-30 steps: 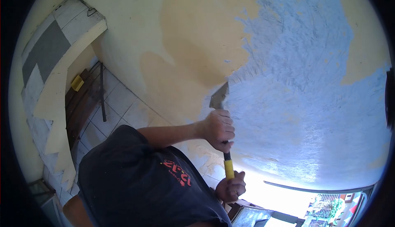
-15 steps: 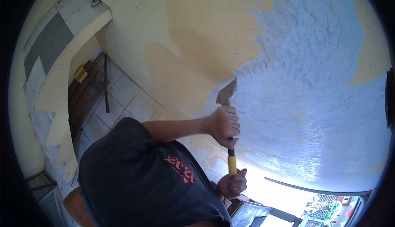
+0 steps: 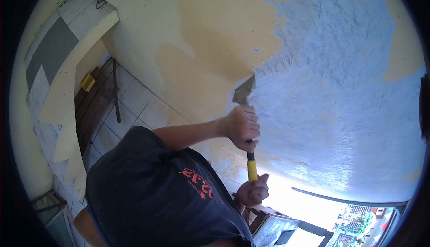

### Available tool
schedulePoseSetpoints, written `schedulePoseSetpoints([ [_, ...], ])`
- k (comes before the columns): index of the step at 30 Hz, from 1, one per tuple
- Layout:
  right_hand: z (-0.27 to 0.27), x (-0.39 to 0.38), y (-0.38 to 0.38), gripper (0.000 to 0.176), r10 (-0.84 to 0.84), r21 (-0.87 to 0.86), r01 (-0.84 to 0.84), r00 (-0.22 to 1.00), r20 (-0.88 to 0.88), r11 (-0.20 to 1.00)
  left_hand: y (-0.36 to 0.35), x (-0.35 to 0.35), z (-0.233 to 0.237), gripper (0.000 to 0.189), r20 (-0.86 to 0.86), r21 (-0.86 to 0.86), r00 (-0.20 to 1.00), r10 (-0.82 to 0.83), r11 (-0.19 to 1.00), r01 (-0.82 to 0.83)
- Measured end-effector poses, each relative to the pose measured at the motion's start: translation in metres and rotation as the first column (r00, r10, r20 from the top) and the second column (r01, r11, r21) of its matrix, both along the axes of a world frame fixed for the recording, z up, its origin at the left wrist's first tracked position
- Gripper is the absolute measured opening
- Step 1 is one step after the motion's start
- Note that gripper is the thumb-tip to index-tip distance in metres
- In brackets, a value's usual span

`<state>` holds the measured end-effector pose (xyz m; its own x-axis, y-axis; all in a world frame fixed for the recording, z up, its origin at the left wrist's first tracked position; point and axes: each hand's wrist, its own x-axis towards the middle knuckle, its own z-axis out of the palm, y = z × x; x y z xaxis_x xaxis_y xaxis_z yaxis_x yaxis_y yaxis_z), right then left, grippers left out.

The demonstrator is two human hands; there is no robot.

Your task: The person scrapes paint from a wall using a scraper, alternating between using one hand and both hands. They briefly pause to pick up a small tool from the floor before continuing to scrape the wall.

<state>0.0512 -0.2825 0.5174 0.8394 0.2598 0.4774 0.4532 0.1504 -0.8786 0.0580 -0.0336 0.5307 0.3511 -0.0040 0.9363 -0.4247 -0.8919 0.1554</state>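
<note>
Both my hands hold a long scraper against a wall [image 3: 340,112] that is partly yellow paint [image 3: 215,36] and partly scraped bluish-grey. My left hand [image 3: 242,126] is shut around the shaft just below the metal blade [image 3: 244,91]. The blade's edge lies on the border between the yellow paint and the bare area. My right hand [image 3: 253,190] grips the lower end of the yellow handle [image 3: 252,170], close to my dark shirt [image 3: 156,193].
A tiled floor [image 3: 134,104] lies at left, with a dark wooden frame [image 3: 96,108] and a small yellow object [image 3: 88,82] on it. A tiled, curved ledge [image 3: 58,45] stands far left. A bright opening with greenery [image 3: 354,222] is at bottom right.
The scraper and both hands have moved upward along the wall, the blade pushing further into the edge of the yellow paint. The view shifted slightly.
</note>
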Motion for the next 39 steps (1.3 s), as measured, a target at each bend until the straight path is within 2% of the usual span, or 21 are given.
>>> schedulePoseSetpoints([
  [1,0.002,-0.001,-0.001,0.046,-0.215,-0.195,0.201,0.975,-0.052,0.960,-0.005,0.000,0.001,0.029,0.001,-0.017,1.000,-0.001,1.000,0.001],
  [2,-0.012,0.006,0.019,0.045,0.076,0.469,-0.107,0.993,0.085,0.876,-0.007,0.002,0.003,0.029,0.007,-0.033,1.000,-0.005,0.999,0.005],
  [3,-0.014,0.004,0.041,0.042,0.053,0.584,-0.144,0.984,0.169,0.799,-0.003,0.003,0.004,0.029,0.014,-0.033,1.000,-0.011,0.999,0.012],
  [5,-0.012,0.005,0.021,0.036,0.188,0.234,-0.224,0.968,0.165,0.946,0.005,-0.001,0.002,0.027,-0.006,-0.010,1.000,-0.007,1.000,0.007],
  [7,-0.010,0.000,0.007,0.033,0.030,0.087,-0.039,0.994,0.104,0.995,-0.004,0.001,0.000,0.026,-0.010,-0.006,1.000,-0.014,1.000,0.014],
  [9,-0.025,0.008,0.005,0.032,-0.059,0.159,0.062,0.998,-0.019,0.985,-0.001,0.001,0.001,0.025,0.001,0.005,1.000,-0.016,1.000,0.016],
  [11,-0.010,0.006,0.038,0.029,0.244,0.469,-0.314,0.948,0.206,0.825,0.003,0.002,0.002,0.026,0.062,-0.035,0.998,0.031,0.999,-0.029],
  [13,0.000,0.001,0.021,0.028,0.229,0.326,-0.272,0.959,0.167,0.905,-0.004,0.004,-0.002,0.026,0.059,-0.053,0.998,0.011,0.999,-0.007],
  [14,0.008,-0.004,0.014,0.028,-0.053,0.006,0.053,0.998,0.020,0.999,-0.006,0.004,-0.001,0.026,0.037,-0.022,0.999,0.005,1.000,-0.004],
  [15,0.013,-0.007,0.007,0.029,-0.359,-0.346,0.331,0.933,-0.018,0.878,-0.006,0.002,0.000,0.026,0.017,0.010,1.000,0.002,1.000,-0.002],
  [16,-0.003,0.001,-0.001,0.030,0.008,0.202,0.004,0.998,-0.056,0.979,-0.005,0.001,0.000,0.026,0.020,0.014,1.000,0.009,1.000,-0.009],
  [19,-0.011,0.009,0.030,0.031,0.256,0.381,-0.300,0.953,0.163,0.874,-0.004,0.007,0.000,0.028,0.048,-0.070,0.999,-0.003,0.998,0.006],
  [21,-0.010,0.008,0.009,0.030,0.199,0.203,-0.203,0.979,0.042,0.958,0.005,0.001,0.000,0.029,0.010,0.016,1.000,0.025,1.000,-0.025],
  [23,-0.010,0.007,0.005,0.031,0.028,0.322,-0.047,0.998,0.064,0.946,-0.006,0.001,-0.004,0.029,0.014,0.001,1.000,-0.017,1.000,0.017],
  [25,-0.019,0.010,0.024,0.035,0.098,0.560,-0.134,0.991,0.094,0.818,-0.010,0.005,-0.002,0.029,0.002,-0.055,1.000,0.015,0.998,-0.015],
  [28,-0.023,0.014,0.018,0.038,0.158,0.297,-0.170,0.985,0.063,0.940,0.007,-0.002,-0.004,0.029,-0.063,0.024,0.996,0.058,0.998,-0.056],
  [29,-0.016,0.009,0.014,0.037,0.003,0.171,-0.031,0.987,0.159,0.985,0.000,-0.003,-0.005,0.029,-0.072,0.024,0.995,0.066,0.998,-0.064],
  [32,-0.011,0.007,0.024,0.033,0.063,0.681,-0.118,0.993,0.104,0.723,-0.007,0.002,0.000,0.028,-0.002,-0.010,1.000,-0.027,1.000,0.027],
  [35,-0.019,0.017,0.023,0.040,0.149,0.304,-0.177,0.982,0.113,0.936,0.001,0.006,-0.001,0.028,0.022,-0.011,0.999,0.039,0.999,-0.039],
  [37,-0.013,0.010,0.006,0.044,-0.080,-0.003,0.083,0.972,0.220,0.997,0.001,0.003,-0.005,0.027,0.020,0.000,1.000,-0.005,1.000,0.005],
  [39,-0.028,0.006,-0.022,0.039,-0.253,-0.232,0.241,0.967,-0.023,0.942,-0.004,-0.001,-0.002,0.026,-0.004,0.005,1.000,-0.010,1.000,0.010],
])
